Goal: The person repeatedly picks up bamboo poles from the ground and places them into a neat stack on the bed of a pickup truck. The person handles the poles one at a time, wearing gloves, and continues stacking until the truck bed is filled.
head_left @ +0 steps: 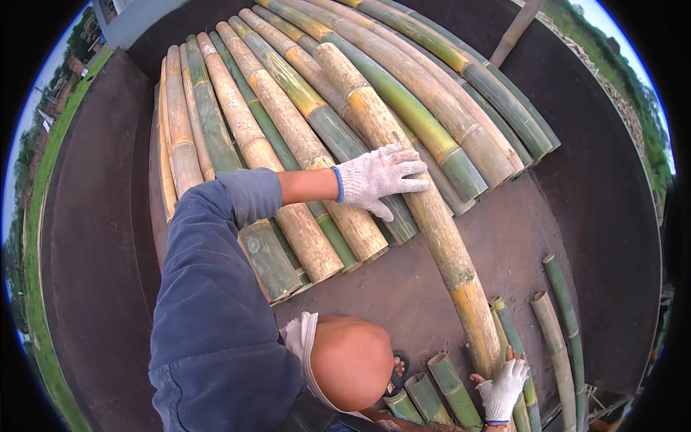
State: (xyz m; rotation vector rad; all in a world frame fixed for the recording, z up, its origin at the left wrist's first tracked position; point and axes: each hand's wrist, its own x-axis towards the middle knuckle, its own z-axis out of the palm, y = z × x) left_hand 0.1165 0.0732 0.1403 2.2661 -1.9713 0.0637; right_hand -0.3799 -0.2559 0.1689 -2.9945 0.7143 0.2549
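Observation:
A thick, mottled tan bamboo pole (446, 241) lies slantwise on top of the others, its near end yellowish. My left hand (381, 176), in a white knit glove with a blue cuff, rests on its middle with fingers stretched across it and thumb apart. At the pole's near end is my right hand (504, 392), also gloved, with bare fingertips showing; it grips the end from the right side. Beneath the pole and to its left, green and tan bamboo poles (288, 137) lie side by side in a layer.
Dark metal walls (93, 194) enclose the brown bed floor (504, 237). Upright green bamboo ends (453, 392) stand near my bare knee (353, 360) and sandalled foot (398, 374). More thin poles (558, 338) lean at the lower right. Grass and trees lie beyond the walls.

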